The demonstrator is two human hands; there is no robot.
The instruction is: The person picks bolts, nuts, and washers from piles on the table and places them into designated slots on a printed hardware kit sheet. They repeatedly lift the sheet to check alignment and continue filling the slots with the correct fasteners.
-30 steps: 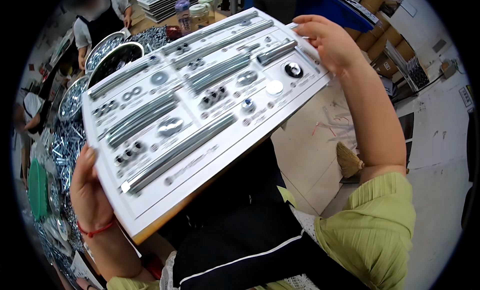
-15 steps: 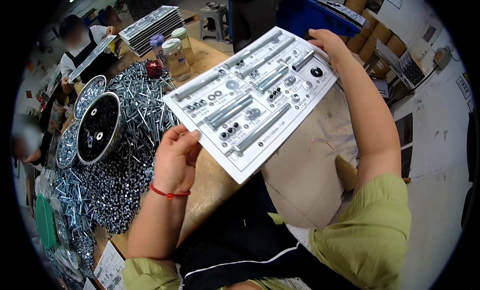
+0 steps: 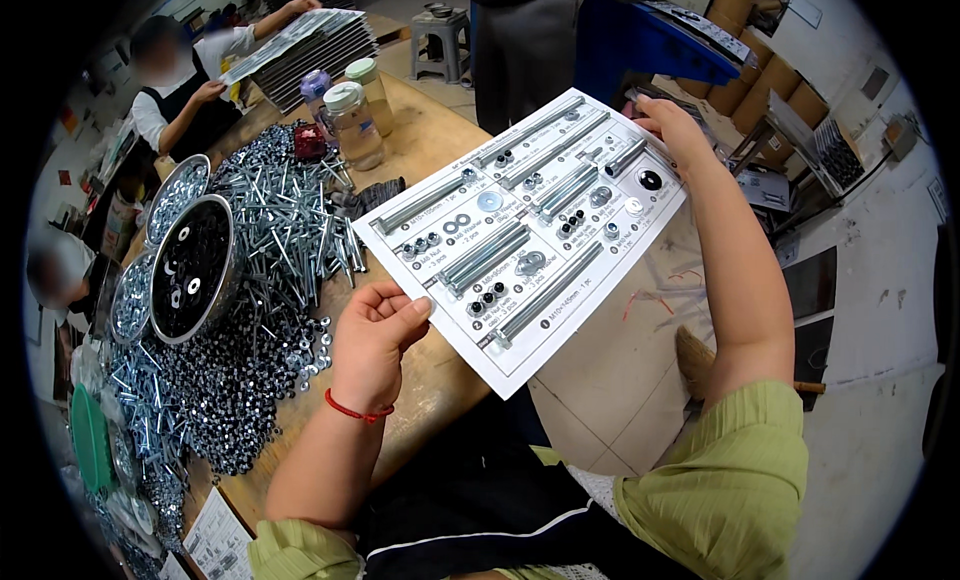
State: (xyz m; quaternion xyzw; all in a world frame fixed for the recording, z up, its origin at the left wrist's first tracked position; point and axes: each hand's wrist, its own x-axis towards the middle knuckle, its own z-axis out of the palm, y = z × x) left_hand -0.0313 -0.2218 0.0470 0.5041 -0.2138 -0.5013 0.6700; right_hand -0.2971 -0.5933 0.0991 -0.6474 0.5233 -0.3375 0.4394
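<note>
Between my two hands is a white hardware card [image 3: 610, 280] bearing long bolts, nuts and washers in printed sections. My left hand [image 3: 372, 338], with a red cord at the wrist, pinches its near left corner between thumb and fingers. At the far right corner my right hand [image 3: 672, 130] grips the edge; some of its fingers are hidden behind the card. The card is held tilted in the air, partly over the wooden table [image 3: 425, 420] and partly over the floor.
Heaps of loose bolts [image 3: 275, 205] and nuts [image 3: 230, 410] cover the table's left. Beside them stand a steel bowl [image 3: 238, 255] of black washers, a green lid [image 3: 90, 437] and glass jars [image 3: 352, 130]. Across the table, a co-worker [image 3: 170, 105] handles a stack of cards [image 3: 315, 65].
The card has come slightly nearer and right, with both hands still on it. The co-worker's card has moved from in front of the body onto the stack.
</note>
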